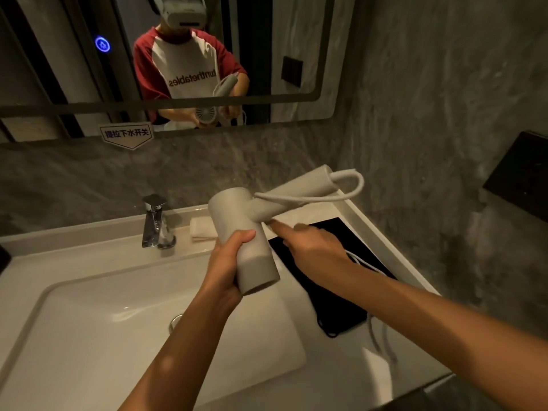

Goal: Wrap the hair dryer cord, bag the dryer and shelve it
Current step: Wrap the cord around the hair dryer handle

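I hold a pale grey hair dryer (237,221) above the sink, its barrel pointing down toward me and its handle angled up to the right. My left hand (228,262) is wrapped around the barrel. The cord (353,188) leaves the handle's end, loops back along the handle and runs down under my right hand (311,247), which grips it just below the handle joint. More cord (379,336) trails over the counter's right edge. A flat black bag (335,298) lies on the counter beneath my right forearm.
A white basin (103,315) with a chrome tap (154,223) fills the lower left. A folded white towel (201,229) lies behind the dryer. A mirror (296,40) hangs on the grey stone wall, and a black box (525,179) is mounted on the right wall.
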